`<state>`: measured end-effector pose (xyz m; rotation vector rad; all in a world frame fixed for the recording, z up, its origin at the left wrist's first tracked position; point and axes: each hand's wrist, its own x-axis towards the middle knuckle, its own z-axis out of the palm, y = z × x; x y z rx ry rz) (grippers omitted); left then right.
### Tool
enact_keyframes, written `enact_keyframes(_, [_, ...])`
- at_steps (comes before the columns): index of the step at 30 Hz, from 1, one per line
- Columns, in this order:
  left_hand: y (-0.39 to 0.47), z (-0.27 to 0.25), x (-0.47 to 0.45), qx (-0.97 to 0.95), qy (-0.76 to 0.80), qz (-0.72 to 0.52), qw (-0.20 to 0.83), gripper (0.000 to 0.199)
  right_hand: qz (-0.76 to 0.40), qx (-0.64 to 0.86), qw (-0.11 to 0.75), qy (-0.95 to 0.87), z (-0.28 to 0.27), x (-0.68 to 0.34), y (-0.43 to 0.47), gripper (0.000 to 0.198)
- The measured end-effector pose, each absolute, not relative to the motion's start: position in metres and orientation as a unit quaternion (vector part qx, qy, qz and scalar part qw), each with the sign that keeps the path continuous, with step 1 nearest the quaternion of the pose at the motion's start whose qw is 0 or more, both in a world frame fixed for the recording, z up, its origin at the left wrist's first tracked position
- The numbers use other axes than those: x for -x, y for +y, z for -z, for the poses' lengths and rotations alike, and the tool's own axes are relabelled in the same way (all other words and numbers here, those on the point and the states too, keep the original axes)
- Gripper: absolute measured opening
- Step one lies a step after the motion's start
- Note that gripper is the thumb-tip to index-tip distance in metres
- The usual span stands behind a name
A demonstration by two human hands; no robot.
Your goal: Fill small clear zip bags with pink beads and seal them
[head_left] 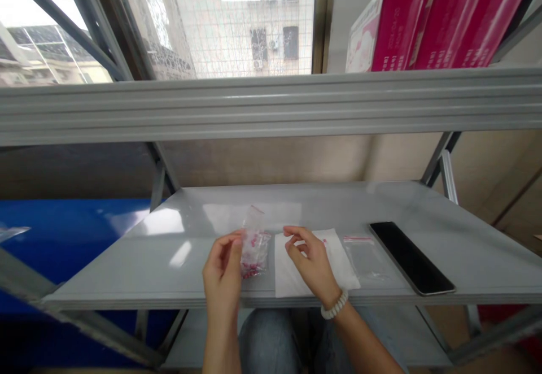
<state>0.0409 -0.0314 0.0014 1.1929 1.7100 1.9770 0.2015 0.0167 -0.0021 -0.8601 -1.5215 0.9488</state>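
My left hand (pixel 223 266) pinches the left edge of a small clear zip bag (pixel 255 244) between thumb and fingers. Small red beads or pieces are gathered at the bottom of the bag, with a few higher up. To its right, my right hand (pixel 311 258) hovers over a white sheet of paper or tissue (pixel 290 281). Its fingers are curved, with a gap between thumb and index finger and nothing visible in it. A tiny red piece (pixel 324 242) lies on the sheet behind that hand.
Right of the sheet lies a flat clear zip bag (pixel 366 258) with a red seal line, then a black phone (pixel 410 258). The grey shelf (pixel 190 233) holds these. A metal crossbar (pixel 271 108) spans above it; red boxes (pixel 457 24) stand higher at the right.
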Motion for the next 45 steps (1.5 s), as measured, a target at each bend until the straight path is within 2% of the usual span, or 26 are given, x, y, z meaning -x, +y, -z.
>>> enact_keyframes(3, [-0.036, -0.009, -0.052, -0.417, 0.506, -0.688, 0.310, 0.030, -0.487, 0.351, 0.549, -0.581, -0.003, -0.210, 0.016, 0.043])
enact_keyframes(6, [-0.038, -0.013, -0.060, -0.452, 0.471, -0.660, 0.371, 0.029, -0.579, 0.314, 0.513, -0.551, -0.005, -0.224, 0.011, 0.030])
enact_keyframes(17, [-0.034, -0.007, -0.070, -0.489, 0.546, -0.618, 0.286, 0.028, -0.692, 0.296, 0.432, -0.497, 0.007, -0.250, -0.011, 0.035])
enact_keyframes(22, [-0.045, -0.020, -0.072, -0.509, 0.592, -0.617, 0.101, 0.025, -0.720, 0.298, 0.429, -0.457, 0.002, -0.247, -0.014, 0.040])
enact_keyframes(24, [-0.050, -0.025, -0.076, -0.524, 0.582, -0.619, 0.058, 0.023, -0.724, 0.301, 0.437, -0.441, 0.000, -0.245, -0.016, 0.042])
enact_keyframes(26, [-0.054, -0.029, -0.082, -0.544, 0.563, -0.615, 0.089, 0.018, -0.729, 0.299, 0.435, -0.436, -0.002, -0.243, -0.020, 0.044])
enact_keyframes(28, [-0.056, -0.031, -0.090, -0.570, 0.542, -0.594, 0.171, 0.011, -0.732, 0.297, 0.426, -0.441, -0.002, -0.242, -0.022, 0.044])
enact_keyframes(31, [-0.056, -0.030, -0.102, -0.618, 0.514, -0.519, 0.290, 0.024, -0.724, 0.295, 0.426, -0.455, -0.003, -0.241, -0.023, 0.039])
enact_keyframes(33, [-0.055, -0.030, -0.108, -0.634, 0.508, -0.480, 0.331, 0.032, -0.719, 0.286, 0.433, -0.462, -0.003, -0.241, -0.022, 0.036])
enact_keyframes(38, [-0.056, -0.028, -0.109, -0.644, 0.510, -0.448, 0.354, 0.042, -0.730, 0.248, 0.418, -0.480, 0.000, -0.243, -0.021, 0.037])
enact_keyframes(45, [-0.064, -0.032, -0.105, -0.661, 0.500, -0.422, 0.368, 0.042, -0.743, 0.226, 0.402, -0.484, -0.002, -0.250, -0.023, 0.041])
